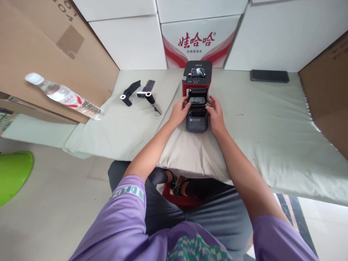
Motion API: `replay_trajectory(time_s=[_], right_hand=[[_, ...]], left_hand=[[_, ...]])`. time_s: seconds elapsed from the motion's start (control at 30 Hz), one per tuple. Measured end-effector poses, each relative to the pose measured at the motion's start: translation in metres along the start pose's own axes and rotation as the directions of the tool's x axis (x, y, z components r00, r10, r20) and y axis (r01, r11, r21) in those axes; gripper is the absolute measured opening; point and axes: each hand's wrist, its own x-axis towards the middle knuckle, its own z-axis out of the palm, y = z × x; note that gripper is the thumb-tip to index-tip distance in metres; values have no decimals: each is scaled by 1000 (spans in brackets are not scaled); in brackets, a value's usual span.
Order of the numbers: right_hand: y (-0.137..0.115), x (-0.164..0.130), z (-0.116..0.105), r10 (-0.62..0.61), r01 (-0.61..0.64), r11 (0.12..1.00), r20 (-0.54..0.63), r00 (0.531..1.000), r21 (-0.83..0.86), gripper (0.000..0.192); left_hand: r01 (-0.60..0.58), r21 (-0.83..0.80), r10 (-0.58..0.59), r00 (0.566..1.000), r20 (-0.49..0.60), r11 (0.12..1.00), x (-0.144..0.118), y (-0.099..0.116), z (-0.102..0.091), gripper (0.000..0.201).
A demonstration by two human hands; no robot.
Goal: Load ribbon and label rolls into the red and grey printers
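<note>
The small dark label printer (197, 124) sits on the cloth-covered table in front of the person, its lid (197, 91) raised and its inside exposed. A pale label on its front is too small to read. The left hand (179, 111) pinches the printer's left edge near the raised lid, thumb and bent fingers drawn in together. The right hand (216, 114) touches the opposite side, thumb and forefinger slightly parted; whether it grips or only rests there, I cannot tell, since the fingertips are partly hidden.

Just behind stands a red box (197, 76) with a dark top; its small lettering is unreadable. Behind that, a white carton (199, 41) reads 娃哈哈®, with 饮用纯净水 underneath. Left of the printer lie two rolls of black ribbon (126, 98) on white cores, strips loose, beside a thin dark piece hard to make out.

Farther left, a water bottle (72, 98) has a red-and-white label with similar red characters, and a brown carton (54, 47) shows "01" and "04", cut off by the frame. A dark phone-like slab (269, 76) lies at the right. Lettering on the purple sleeve (127, 194) is partly folded away.
</note>
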Motion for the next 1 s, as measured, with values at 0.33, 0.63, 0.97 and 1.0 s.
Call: replay_trajectory(time_s=[0.33,0.63,0.97,1.0], right_hand=[[0,3,-6,-13,11,998,-43,999,-62,37],[2,10,-19,34,-28,998,98,995,-62,28],[-2,5,-25,16,-1,997,185,983,-78,43],[-2,4,-24,14,2,996,179,984,-85,44]], left_hand=[[-11,-217,70,961,268,976,-1,10,-11,45],[7,-206,57,951,304,979,-4,16,-9,44],[-19,-210,100,918,384,978,2,10,-12,47],[-23,-201,101,918,384,979,0,10,-12,46]])
